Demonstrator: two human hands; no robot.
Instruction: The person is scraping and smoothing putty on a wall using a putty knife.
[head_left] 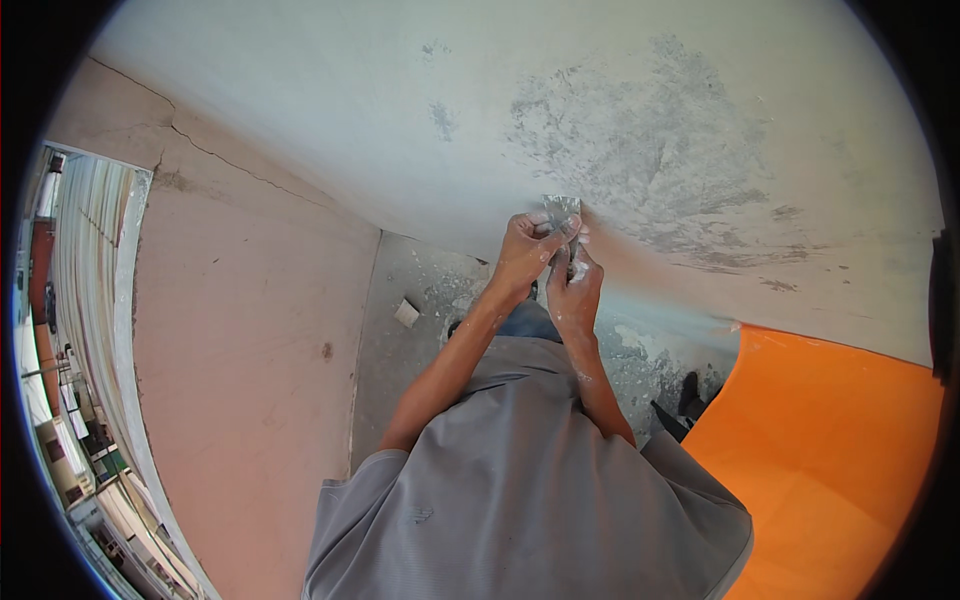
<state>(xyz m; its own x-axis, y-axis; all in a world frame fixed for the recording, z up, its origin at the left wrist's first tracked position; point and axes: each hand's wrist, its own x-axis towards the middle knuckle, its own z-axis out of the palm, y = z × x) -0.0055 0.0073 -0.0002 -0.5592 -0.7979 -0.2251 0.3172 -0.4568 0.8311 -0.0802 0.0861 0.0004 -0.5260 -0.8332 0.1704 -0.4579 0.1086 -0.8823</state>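
Observation:
Both my hands meet in front of the wall, close to the lower edge of a rough grey patch (650, 130). A small putty knife (562, 204) points blade-up between them, its flat metal blade smeared with white. My right hand (575, 285) is closed round its lower part, which the fingers mostly hide. Fingers of my left hand (527, 245) pinch the blade from the left side. White smears mark the fingers of both hands. Whether the blade touches the wall I cannot tell.
The pale wall (330, 90) fills the top. A pinkish wall (250, 350) with a crack stands left, beside a window opening (90, 260). Below, the spattered floor (400, 270) holds a whitish scrap (407, 313). An orange sheet (820, 450) lies at right, near a dark shoe (690, 394).

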